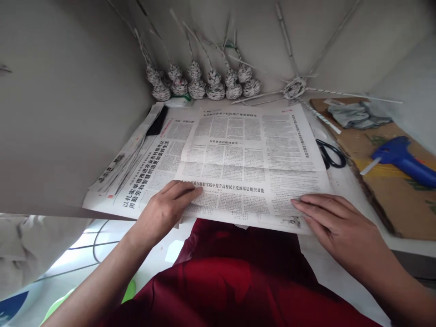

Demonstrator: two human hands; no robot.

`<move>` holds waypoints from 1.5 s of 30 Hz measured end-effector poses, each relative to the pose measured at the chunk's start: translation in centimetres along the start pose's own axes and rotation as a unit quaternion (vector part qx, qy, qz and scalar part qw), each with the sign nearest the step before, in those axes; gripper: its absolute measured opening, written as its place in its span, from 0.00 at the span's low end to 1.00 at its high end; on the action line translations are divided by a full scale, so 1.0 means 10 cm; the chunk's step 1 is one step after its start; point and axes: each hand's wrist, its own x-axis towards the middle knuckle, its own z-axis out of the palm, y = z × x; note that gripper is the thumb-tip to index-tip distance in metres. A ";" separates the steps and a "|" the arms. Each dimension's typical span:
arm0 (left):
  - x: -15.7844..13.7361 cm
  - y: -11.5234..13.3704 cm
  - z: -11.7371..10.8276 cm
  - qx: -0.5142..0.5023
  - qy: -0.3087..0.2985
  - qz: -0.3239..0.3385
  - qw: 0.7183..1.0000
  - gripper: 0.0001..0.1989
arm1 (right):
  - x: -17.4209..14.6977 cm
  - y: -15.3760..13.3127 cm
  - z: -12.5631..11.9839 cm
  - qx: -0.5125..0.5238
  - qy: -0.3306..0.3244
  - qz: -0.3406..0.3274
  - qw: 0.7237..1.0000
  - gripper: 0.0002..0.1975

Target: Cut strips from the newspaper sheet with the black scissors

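A printed newspaper sheet (226,159) lies spread in front of me, its near edge reaching past the table edge over my lap. My left hand (166,206) rests on its lower left part, fingers bent and close together, the thumb lying on the print. At the lower right, my right hand (340,222) has its fingers stretched out, with the fingertips touching the sheet near its side edge. Beneath and to the left are more newspapers (150,172), partly covered by the top sheet.
Several gourd-shaped woven paper pieces (215,86) stand along the back wall. Right of them, a woven paper ring (294,87) has long paper sticks radiating out. Black-handled scissors (330,154) lie partly under the newspaper. A blue glue gun (403,159) and grey cloth (357,114) rest on cardboard (378,200).
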 end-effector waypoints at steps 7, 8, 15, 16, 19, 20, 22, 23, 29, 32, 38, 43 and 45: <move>-0.07 0.14 0.02 0.041 -0.001 -0.026 0.999 0.30 | -0.03 -0.02 -0.03 -0.033 -0.024 -0.032 0.999 0.17; -0.07 0.17 0.03 0.040 0.002 -0.034 0.999 0.31 | -0.03 -0.03 -0.03 -0.034 -0.017 -0.027 0.999 0.16; -0.03 0.27 0.06 0.028 -0.021 -0.063 0.997 0.35 | 0.05 -0.17 -0.01 -0.026 -0.004 0.025 0.999 0.18; -0.02 0.28 0.06 0.027 -0.030 -0.064 0.997 0.36 | 0.06 -0.18 -0.01 -0.025 -0.009 0.029 0.999 0.19; -0.01 0.32 0.03 0.022 -0.051 -0.068 0.996 0.37 | 0.05 -0.19 0.01 -0.022 -0.028 0.013 0.999 0.20; -0.01 0.34 0.02 0.023 -0.056 -0.070 0.996 0.37 | 0.05 -0.18 0.01 -0.020 -0.034 0.005 0.999 0.20; 0.00 0.36 0.01 0.031 -0.061 -0.074 0.995 0.36 | 0.04 -0.17 0.02 -0.018 -0.036 0.006 0.999 0.20; 0.01 0.37 0.01 0.035 -0.060 -0.076 0.995 0.34 | 0.04 -0.17 0.02 -0.016 -0.036 0.007 0.999 0.20; 0.07 0.42 0.04 0.015 -0.043 -0.048 0.998 0.34 | 0.10 -0.21 0.02 -0.003 -0.032 0.019 0.999 0.20; 0.10 0.46 0.06 0.000 -0.040 -0.034 0.999 0.29 | 0.13 -0.22 0.02 -0.003 -0.040 0.030 0.999 0.21; 0.09 0.48 0.06 -0.009 -0.036 -0.034 0.999 0.25 | 0.15 -0.18 -0.01 -0.005 -0.057 -0.015 0.998 0.17; 0.09 0.46 0.08 -0.018 -0.022 -0.057 0.998 0.25 | 0.20 -0.19 -0.02 -0.010 -0.036 -0.025 0.999 0.13; 0.11 0.45 0.08 -0.019 -0.012 -0.059 0.998 0.24 | 0.20 -0.19 -0.02 -0.017 -0.044 -0.018 0.999 0.14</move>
